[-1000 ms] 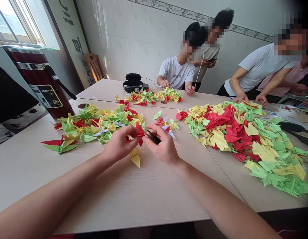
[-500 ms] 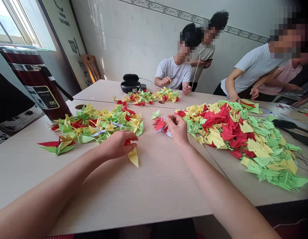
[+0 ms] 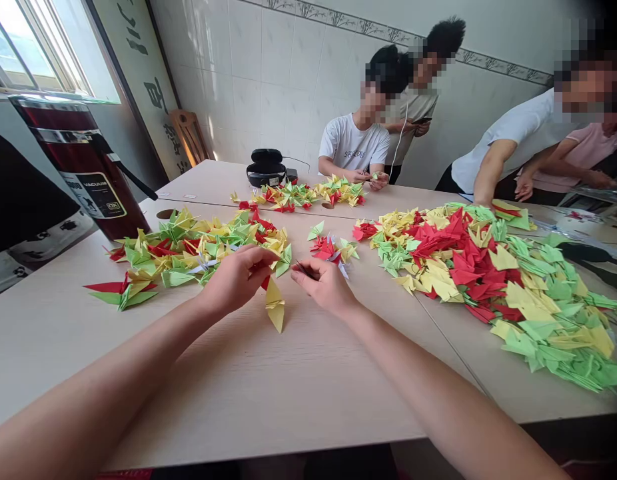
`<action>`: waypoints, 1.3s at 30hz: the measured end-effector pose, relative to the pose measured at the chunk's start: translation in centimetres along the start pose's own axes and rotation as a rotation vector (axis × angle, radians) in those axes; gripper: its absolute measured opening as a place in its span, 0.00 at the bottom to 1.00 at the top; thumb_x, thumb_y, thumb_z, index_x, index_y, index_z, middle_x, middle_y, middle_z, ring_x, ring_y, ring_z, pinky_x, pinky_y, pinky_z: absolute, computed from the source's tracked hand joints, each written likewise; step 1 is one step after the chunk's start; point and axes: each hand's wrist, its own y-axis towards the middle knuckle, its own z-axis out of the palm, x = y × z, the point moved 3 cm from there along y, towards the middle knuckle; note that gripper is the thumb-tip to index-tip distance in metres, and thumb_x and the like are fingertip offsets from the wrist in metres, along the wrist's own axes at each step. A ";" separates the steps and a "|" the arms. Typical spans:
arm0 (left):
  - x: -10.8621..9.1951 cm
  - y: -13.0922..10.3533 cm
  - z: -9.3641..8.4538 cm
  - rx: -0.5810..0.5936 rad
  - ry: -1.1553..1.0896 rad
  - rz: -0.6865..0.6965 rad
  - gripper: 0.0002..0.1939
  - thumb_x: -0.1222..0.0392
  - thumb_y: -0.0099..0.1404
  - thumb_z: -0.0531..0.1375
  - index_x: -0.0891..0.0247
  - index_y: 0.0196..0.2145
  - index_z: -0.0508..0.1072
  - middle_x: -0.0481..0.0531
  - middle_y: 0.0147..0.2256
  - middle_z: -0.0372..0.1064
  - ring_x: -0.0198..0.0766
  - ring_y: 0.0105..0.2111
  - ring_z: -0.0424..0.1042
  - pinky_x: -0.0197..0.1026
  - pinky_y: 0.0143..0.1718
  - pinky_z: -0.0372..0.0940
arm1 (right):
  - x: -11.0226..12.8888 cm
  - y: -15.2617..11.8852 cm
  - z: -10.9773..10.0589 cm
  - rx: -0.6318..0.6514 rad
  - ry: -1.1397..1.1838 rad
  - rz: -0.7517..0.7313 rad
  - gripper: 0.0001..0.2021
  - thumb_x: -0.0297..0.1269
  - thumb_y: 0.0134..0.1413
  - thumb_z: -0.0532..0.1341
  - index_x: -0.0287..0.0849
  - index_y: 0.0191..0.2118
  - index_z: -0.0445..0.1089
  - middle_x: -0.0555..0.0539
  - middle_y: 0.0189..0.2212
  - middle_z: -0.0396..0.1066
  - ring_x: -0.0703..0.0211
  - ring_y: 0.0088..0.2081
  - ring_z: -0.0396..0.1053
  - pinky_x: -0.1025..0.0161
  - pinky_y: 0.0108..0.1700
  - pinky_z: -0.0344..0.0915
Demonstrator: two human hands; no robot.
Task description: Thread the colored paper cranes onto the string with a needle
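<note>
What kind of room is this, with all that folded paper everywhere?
Probably a shared activity or dining room used for group craft: pale tables pushed together, a white tiled wall, several people seated around, and heaps of paper cranes.

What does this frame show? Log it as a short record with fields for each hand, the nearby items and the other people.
left hand: left hand pinches a red folded paper crane; a yellow folded paper crane hangs just below it
right hand: right hand pinches a thin dark needle-like tool
surface: pale wooden table
nearby: left heap of mixed paper cranes; right heap of mixed paper cranes
others: several people at the table's far side
</note>
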 end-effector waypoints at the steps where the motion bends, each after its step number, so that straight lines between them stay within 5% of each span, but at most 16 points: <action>1: 0.0 0.0 0.0 -0.027 -0.008 -0.009 0.08 0.60 0.56 0.55 0.62 0.33 0.72 0.51 0.30 0.67 0.36 0.28 0.68 0.37 0.29 0.64 | 0.1 -0.1 0.2 0.013 0.020 0.009 0.11 0.43 0.47 0.60 0.40 0.32 0.71 0.51 0.26 0.70 0.65 0.26 0.64 0.68 0.25 0.61; 6: -0.2 -0.3 0.2 -0.076 -0.034 0.006 0.08 0.60 0.58 0.54 0.62 0.33 0.72 0.51 0.30 0.66 0.36 0.30 0.69 0.37 0.30 0.65 | 0.7 -0.6 0.8 0.044 0.105 0.012 0.12 0.41 0.48 0.61 0.41 0.37 0.72 0.48 0.31 0.72 0.64 0.28 0.66 0.68 0.24 0.63; 13: -0.1 -0.5 0.4 -0.171 -0.141 -0.009 0.07 0.61 0.59 0.55 0.63 0.33 0.71 0.52 0.30 0.67 0.38 0.33 0.69 0.41 0.34 0.66 | 0.9 -0.7 1.1 0.072 0.184 0.117 0.11 0.41 0.47 0.62 0.41 0.36 0.72 0.52 0.24 0.69 0.69 0.19 0.59 0.69 0.19 0.60; 31: -0.6 -1.2 1.7 -0.043 -0.182 0.017 0.07 0.61 0.60 0.55 0.62 0.35 0.71 0.53 0.34 0.65 0.36 0.33 0.68 0.39 0.33 0.66 | 1.3 -0.7 1.5 0.077 0.360 0.179 0.11 0.42 0.45 0.63 0.40 0.31 0.70 0.54 0.22 0.63 0.70 0.20 0.56 0.70 0.21 0.57; 35: -0.4 -1.0 1.6 -0.015 -0.112 -0.042 0.12 0.56 0.60 0.55 0.61 0.40 0.72 0.55 0.38 0.66 0.38 0.35 0.69 0.38 0.31 0.66 | 1.2 -0.6 1.3 0.008 0.338 0.142 0.09 0.42 0.47 0.61 0.41 0.31 0.69 0.54 0.22 0.63 0.69 0.22 0.57 0.70 0.21 0.57; 39: 0.0 -0.7 1.6 0.079 -0.140 -0.149 0.10 0.55 0.59 0.56 0.61 0.34 0.73 0.52 0.32 0.71 0.38 0.31 0.70 0.38 0.30 0.64 | 1.1 -0.6 1.4 -0.006 0.293 0.150 0.08 0.40 0.48 0.60 0.41 0.32 0.69 0.53 0.22 0.64 0.68 0.21 0.59 0.70 0.22 0.59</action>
